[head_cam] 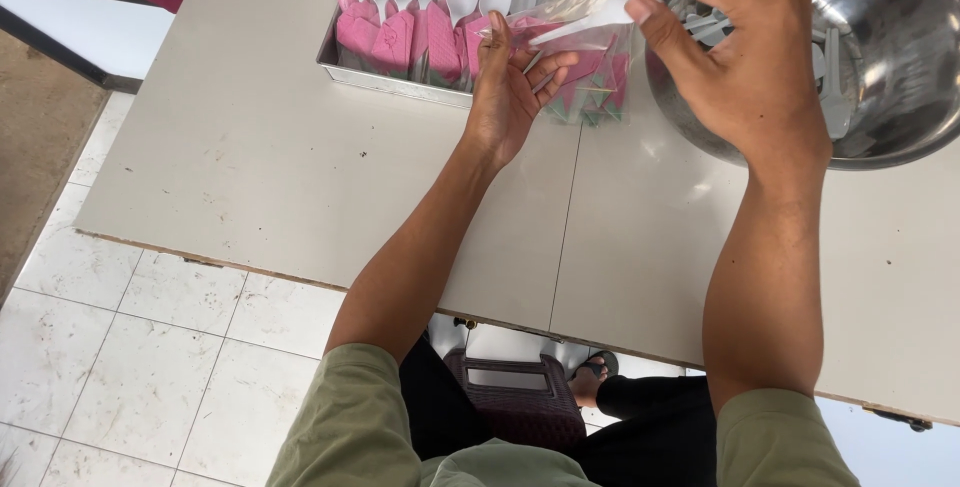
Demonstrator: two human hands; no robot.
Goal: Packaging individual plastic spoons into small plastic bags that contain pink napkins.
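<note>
- Head view: I see my left hand [512, 97] cupped under a clear plastic sleeve holding a folded pink paper napkin [590, 72], its grip curled onto the sleeve just above the grey table [300, 167].
- My right hand [740, 52] pinches a white plastic spoon [590, 15] at the sleeve's mouth.
- Behind, a metal tray of packed white spoons and pink napkins [420, 17]; on the right, a steel bowl [890, 37] with more cutlery.

Bright, even daylight, soft shadows under the arms, glare inside the steel bowl [880, 37], slight blur on fingers.
</note>
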